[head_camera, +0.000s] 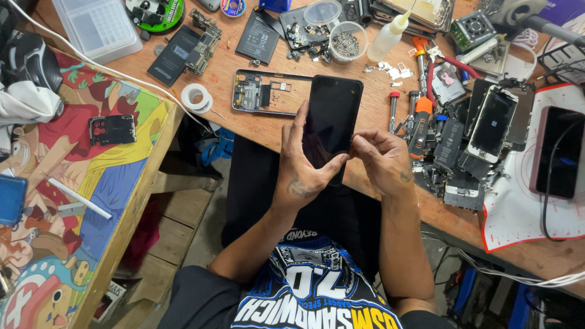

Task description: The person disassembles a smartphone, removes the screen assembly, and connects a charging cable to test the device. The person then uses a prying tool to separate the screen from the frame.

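I see my two hands over the edge of the wooden worktop (256, 131). Both hold one black phone (332, 116) with a dark screen. My left hand (303, 173) is wrapped on the phone's left side and bottom, with the fingers up along its edge and the thumb on the glass. My right hand (382, 161) is closed on the phone's lower right corner, pinching it with the fingertips. The phone stands tilted up between my hands, its top end leaning over the worktop.

Just past my left hand's fingertips lies one open phone frame (262, 92). Further out from it are two flat black batteries (257, 38). Left of that hand sits one roll of white tape (196, 96).

Beyond the top of the phone is one small clear tub of tiny screws (348, 42), and one white squeeze bottle (390, 33) next to it.

Just right of my right hand lie two screwdrivers (419, 113), one small with a red cap and one with an orange grip. Further right is one white phone (490, 125) on a heap of parts, and then one pink phone (557, 152) with a cable.
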